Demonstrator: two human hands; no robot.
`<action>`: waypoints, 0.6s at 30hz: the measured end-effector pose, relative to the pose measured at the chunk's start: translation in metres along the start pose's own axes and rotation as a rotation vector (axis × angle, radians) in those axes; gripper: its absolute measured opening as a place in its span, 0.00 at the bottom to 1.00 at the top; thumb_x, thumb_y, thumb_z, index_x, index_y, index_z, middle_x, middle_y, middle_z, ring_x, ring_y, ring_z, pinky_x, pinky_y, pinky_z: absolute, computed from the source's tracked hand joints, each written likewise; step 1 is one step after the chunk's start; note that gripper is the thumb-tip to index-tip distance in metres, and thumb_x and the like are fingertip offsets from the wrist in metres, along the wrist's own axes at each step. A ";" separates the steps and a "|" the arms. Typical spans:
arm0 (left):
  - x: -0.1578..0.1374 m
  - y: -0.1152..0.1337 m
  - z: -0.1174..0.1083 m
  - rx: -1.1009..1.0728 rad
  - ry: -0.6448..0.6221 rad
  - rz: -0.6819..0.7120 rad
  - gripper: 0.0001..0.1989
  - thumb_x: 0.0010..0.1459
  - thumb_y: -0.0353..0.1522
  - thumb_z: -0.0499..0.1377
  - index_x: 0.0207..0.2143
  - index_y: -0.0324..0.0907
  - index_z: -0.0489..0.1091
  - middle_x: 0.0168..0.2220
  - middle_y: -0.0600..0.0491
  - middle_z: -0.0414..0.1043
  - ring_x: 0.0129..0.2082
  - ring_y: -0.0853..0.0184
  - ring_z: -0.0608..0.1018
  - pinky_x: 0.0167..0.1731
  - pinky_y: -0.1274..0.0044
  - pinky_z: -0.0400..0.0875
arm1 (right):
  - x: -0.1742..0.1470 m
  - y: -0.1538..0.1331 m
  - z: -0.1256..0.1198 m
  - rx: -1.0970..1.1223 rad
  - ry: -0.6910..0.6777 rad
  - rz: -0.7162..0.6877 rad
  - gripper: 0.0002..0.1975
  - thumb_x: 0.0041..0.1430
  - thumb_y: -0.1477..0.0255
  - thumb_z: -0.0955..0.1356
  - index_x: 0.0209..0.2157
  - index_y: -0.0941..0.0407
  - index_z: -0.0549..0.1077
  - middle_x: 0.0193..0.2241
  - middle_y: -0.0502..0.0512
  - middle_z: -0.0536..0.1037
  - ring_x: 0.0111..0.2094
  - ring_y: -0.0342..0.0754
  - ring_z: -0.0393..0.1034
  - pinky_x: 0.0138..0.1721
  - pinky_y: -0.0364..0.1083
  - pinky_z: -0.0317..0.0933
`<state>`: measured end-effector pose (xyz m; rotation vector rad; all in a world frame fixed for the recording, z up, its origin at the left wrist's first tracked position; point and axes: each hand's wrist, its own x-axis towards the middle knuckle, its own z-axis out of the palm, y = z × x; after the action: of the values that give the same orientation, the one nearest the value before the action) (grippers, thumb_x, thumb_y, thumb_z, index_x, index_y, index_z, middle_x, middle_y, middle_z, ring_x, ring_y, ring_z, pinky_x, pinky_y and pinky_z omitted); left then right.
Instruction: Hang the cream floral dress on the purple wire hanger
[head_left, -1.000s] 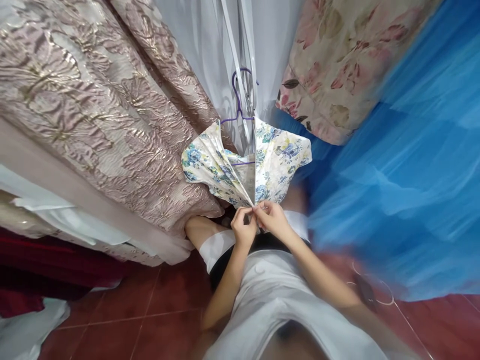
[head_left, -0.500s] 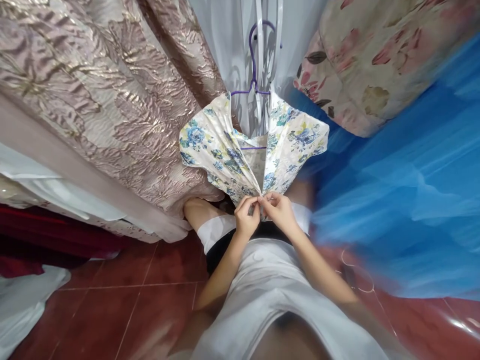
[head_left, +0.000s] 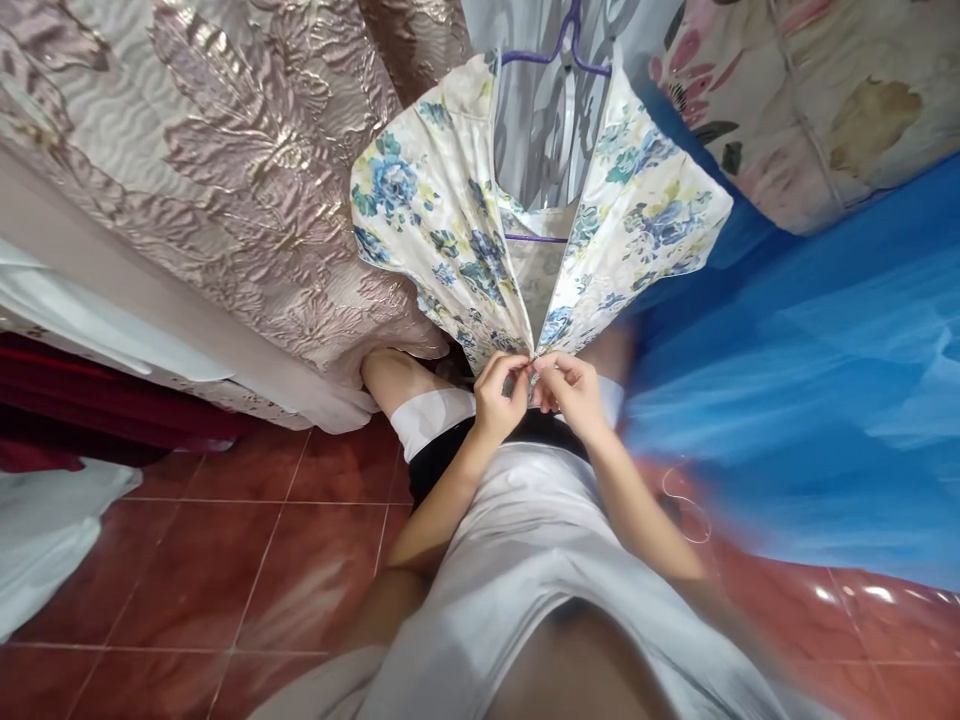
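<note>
A white dress [head_left: 442, 215] with blue and green flowers, short sleeves and a deep V neckline hangs in front of me on a purple hanger [head_left: 551, 55]. At the bottom point of the V, my left hand [head_left: 502, 400] pinches the fabric edge between thumb and fingers. Right beside it, my right hand [head_left: 571, 393] pinches the edge on the other side. The fingertips of both hands almost meet. Any small fastener between them is too small to make out. Below my hands the dress is mostly hidden.
To the left hangs a pink and gold embossed fabric [head_left: 247, 190], with dark red cloth [head_left: 112, 410] further out. On the right are a blue tulle skirt [head_left: 817, 390] and a floral fabric [head_left: 810, 110]. A thin white loop [head_left: 686, 500] lies on the red tile floor [head_left: 180, 570].
The dress appears closer and larger, and the hanger's hook has passed out of the top of the view. Both hands remain at the V's base; the right-hand fingers have shifted slightly.
</note>
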<state>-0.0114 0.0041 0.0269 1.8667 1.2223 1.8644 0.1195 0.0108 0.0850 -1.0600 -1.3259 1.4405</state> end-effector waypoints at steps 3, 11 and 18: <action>-0.001 0.002 0.002 -0.002 -0.005 0.005 0.03 0.65 0.26 0.58 0.40 0.41 0.71 0.33 0.53 0.70 0.33 0.69 0.75 0.34 0.79 0.71 | -0.001 -0.001 0.001 0.016 -0.028 0.028 0.13 0.57 0.60 0.67 0.27 0.56 0.71 0.13 0.47 0.72 0.12 0.40 0.60 0.15 0.39 0.51; -0.013 0.013 0.014 0.065 -0.049 -0.029 0.06 0.64 0.24 0.55 0.33 0.42 0.65 0.30 0.54 0.65 0.29 0.69 0.69 0.32 0.77 0.67 | 0.005 -0.028 0.002 0.019 0.039 -0.037 0.14 0.56 0.64 0.68 0.21 0.57 0.73 0.08 0.43 0.61 0.10 0.37 0.48 0.15 0.41 0.43; -0.018 0.015 0.008 0.077 -0.275 -0.045 0.06 0.65 0.25 0.54 0.35 0.42 0.66 0.32 0.52 0.68 0.33 0.67 0.73 0.35 0.76 0.68 | 0.073 -0.114 0.000 -0.024 -0.012 -0.278 0.17 0.63 0.61 0.69 0.25 0.57 0.75 0.12 0.47 0.65 0.13 0.38 0.52 0.14 0.41 0.47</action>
<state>0.0044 -0.0147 0.0233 2.0353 1.2434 1.4951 0.1077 0.0863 0.1969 -0.8443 -1.4403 1.2274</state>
